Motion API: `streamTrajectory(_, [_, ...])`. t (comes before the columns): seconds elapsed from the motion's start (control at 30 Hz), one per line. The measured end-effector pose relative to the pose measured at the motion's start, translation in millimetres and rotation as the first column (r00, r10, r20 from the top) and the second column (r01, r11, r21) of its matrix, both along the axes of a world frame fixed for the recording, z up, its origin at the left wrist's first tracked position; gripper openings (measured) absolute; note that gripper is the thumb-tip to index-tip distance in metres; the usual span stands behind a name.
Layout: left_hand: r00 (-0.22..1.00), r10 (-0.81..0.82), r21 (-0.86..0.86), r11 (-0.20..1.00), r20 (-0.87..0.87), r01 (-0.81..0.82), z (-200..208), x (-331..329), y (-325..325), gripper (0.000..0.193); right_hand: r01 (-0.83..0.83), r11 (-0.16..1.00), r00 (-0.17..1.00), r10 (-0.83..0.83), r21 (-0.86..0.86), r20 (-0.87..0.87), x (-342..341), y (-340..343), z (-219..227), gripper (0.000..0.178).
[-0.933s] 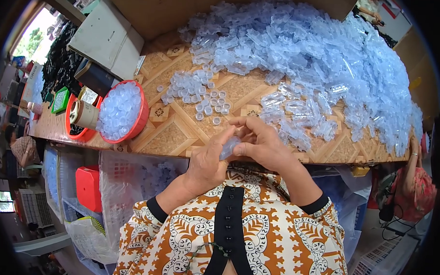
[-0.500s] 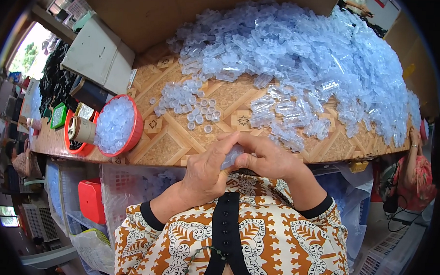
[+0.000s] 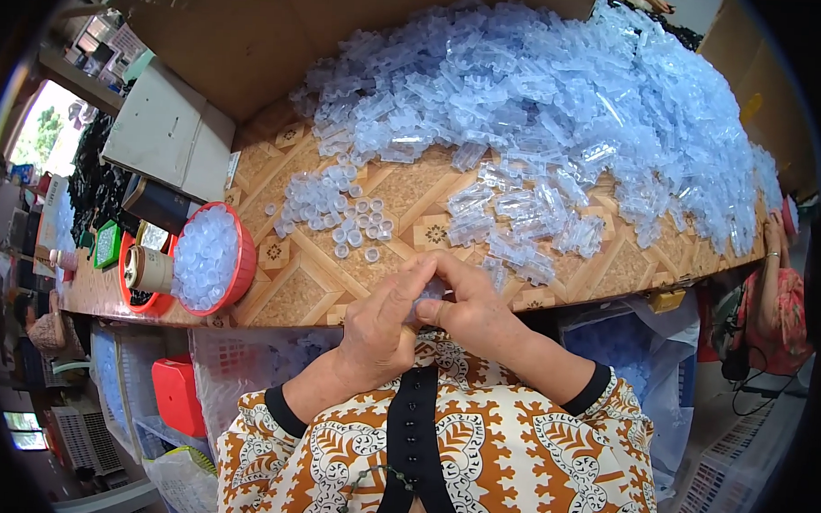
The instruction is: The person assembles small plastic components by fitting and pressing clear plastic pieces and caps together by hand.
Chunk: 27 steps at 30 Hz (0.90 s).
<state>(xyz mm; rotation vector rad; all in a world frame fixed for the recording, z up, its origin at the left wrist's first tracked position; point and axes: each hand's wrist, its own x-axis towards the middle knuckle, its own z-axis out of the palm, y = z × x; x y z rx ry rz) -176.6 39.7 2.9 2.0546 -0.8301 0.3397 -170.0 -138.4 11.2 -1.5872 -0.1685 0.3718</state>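
Observation:
My left hand [image 3: 383, 317] and my right hand [image 3: 470, 306] meet just off the table's near edge. Their fingers are closed round a clear plastic piece [image 3: 431, 292], mostly covered by the fingers, so its full shape is hidden. Beyond them on the table lie loose clear round caps [image 3: 320, 199], some standing apart as small rings. To the right of these, several clear oblong plastic pieces [image 3: 520, 215] lie scattered. Behind is a large heap of similar clear pieces [image 3: 525, 89].
A red bowl [image 3: 245, 267] heaped with clear caps stands at the left, beside an orange-red container [image 3: 136, 306] with a tape roll [image 3: 150, 270]. Cardboard [image 3: 346, 28] walls the back. A red box [image 3: 178, 393] sits below the table. Another person's arm [image 3: 772, 269] shows far right.
The whole view has shifted slightly, with the table sitting a bit lower and further left. My fingers now cover more of the plastic piece between my hands.

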Motion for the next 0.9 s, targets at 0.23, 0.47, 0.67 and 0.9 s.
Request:
streamTrajectory(0.23, [0.983, -0.016, -0.062, 0.998, -0.184, 0.004, 4.7, 11.7, 0.1, 0.066, 0.033, 0.946, 0.989, 0.015, 0.324, -0.146, 10.5, -8.1, -12.6, 0.032])
streamTrajectory(0.47, [0.878, -0.014, -0.244, 0.963, -0.478, -0.117, -9.6, 8.2, 7.5, 0.048, 0.221, 0.954, 0.848, -0.086, -0.203, 0.523, 9.9, -22.1, -8.0, 0.034])
streamTrajectory(0.67, [0.558, -0.118, -0.338, 0.889, -0.821, -0.310, -12.2, 6.6, 15.3, 0.045, 0.287, 0.875, 0.613, 0.145, -0.389, 0.777, -18.8, -41.1, -38.1, 0.034])
streamTrajectory(0.9, [0.474, -0.172, -0.384, 0.833, -0.864, -0.398, -24.2, -6.4, 34.4, 0.044, 0.394, 0.855, 0.592, 0.044, -0.337, 0.805, 7.5, -44.9, -50.6, 0.032])
